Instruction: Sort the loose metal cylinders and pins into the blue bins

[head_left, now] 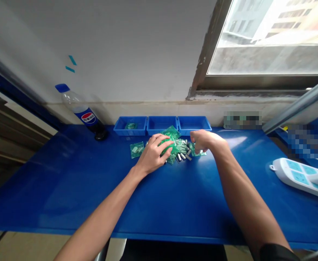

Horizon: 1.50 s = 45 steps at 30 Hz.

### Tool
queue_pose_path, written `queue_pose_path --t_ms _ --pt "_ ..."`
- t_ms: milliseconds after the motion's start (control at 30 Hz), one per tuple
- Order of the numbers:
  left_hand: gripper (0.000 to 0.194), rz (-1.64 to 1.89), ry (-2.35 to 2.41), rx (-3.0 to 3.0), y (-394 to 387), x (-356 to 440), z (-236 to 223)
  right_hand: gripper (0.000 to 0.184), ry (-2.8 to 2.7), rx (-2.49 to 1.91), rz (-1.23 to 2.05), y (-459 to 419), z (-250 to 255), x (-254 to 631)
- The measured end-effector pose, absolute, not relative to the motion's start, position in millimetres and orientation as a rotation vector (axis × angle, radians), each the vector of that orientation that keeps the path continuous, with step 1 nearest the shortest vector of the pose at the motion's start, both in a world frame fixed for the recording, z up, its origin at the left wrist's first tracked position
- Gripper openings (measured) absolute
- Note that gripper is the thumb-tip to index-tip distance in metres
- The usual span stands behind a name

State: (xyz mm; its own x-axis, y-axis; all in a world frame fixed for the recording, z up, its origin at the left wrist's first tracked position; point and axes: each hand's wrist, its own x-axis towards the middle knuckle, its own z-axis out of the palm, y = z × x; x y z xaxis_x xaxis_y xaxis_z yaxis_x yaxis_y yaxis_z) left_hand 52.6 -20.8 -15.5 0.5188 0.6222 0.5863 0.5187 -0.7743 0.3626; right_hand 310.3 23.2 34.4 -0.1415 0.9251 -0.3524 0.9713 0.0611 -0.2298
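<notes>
A heap of small green plastic packets (178, 146) lies mid-table, with several small silver-and-black pieces (183, 156) at its front right edge. Over the heap's left side rests my left hand (155, 151), fingers apart and curved, touching the packets. My right hand (204, 140) is just right of the heap, its fingers curled downward and closed; what they grip, if anything, is hidden. Partly under that hand a flat green packet (201, 153) lies on the table. Another green packet (136, 149) lies left of my left hand.
Three joined blue bins stand against the wall: a left bin (130, 132) with green packets inside, a middle bin (161, 119) and a right bin (195, 132). A cola bottle (84, 114) stands left on the blue table (159, 206). A white power strip (297, 174) lies right.
</notes>
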Motion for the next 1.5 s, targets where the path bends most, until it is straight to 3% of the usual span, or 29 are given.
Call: queue_pose_path --t_ms 200,433,600,733,900,1033,1200,1300,1500 --pt "0.028 1.137 0.983 2.597 -21 53 -12 0.032 2.263 2.03 -0.49 22 49 313" --pt "0.025 1.227 0.999 2.444 -22 54 -7 0.011 2.69 1.831 -0.607 -9 100 306" --pt "0.027 1.232 0.984 2.254 -23 53 -5 0.021 2.861 1.844 -1.157 -11 103 287" --pt "0.042 1.116 1.023 2.011 -23 51 -3 0.033 2.802 1.806 -1.635 -1 88 275" --pt "0.054 1.122 1.002 1.706 -19 44 1 0.044 2.8 1.955 -1.814 7 70 261" --pt "0.053 1.26 1.048 1.509 -5 37 -2 0.043 2.878 2.169 -1.557 12 57 254" --pt "0.051 1.508 1.09 1.123 15 23 -12 0.022 3.07 2.271 -0.669 18 44 251" --pt "0.051 1.466 1.033 0.878 21 14 -11 0.023 3.021 2.245 -0.302 21 37 252" --pt "0.053 1.385 0.981 0.844 18 9 -1 0.03 3.045 2.147 -0.154 24 25 251"
